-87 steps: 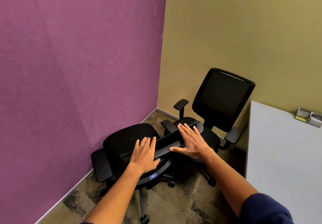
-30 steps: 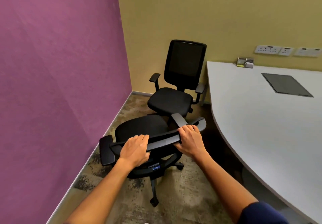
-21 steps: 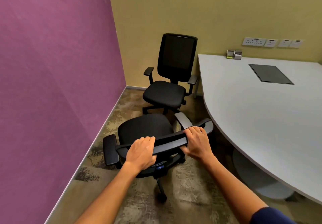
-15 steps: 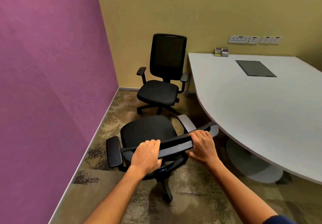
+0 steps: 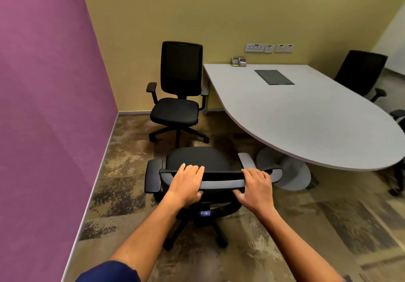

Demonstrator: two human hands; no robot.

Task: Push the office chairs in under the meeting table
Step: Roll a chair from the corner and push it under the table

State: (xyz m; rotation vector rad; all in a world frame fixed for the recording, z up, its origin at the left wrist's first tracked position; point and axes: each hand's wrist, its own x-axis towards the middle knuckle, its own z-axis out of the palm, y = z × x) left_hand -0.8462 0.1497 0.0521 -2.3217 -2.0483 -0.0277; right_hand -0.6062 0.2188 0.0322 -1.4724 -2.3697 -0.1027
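Note:
A black office chair (image 5: 198,160) stands right in front of me, seen from behind and above. My left hand (image 5: 186,183) and my right hand (image 5: 256,186) both grip the top edge of its backrest. The white meeting table (image 5: 306,115) curves away to the right, its rounded edge just past the chair's right armrest. A second black chair (image 5: 178,97) stands against the yellow wall beside the table's far left corner, out from under it. A third black chair (image 5: 359,72) sits at the table's far right side.
The purple wall (image 5: 43,106) runs close along the left. The table's round white base (image 5: 285,172) rests on the carpet to the right of my chair. A dark panel (image 5: 274,77) and a small holder (image 5: 238,61) lie on the tabletop. Part of another chair (image 5: 397,115) shows at the right edge.
The chair I hold has rolled back from the purple wall and turned, its backrest now square to me. My view swung right, showing more table and the far chairs.

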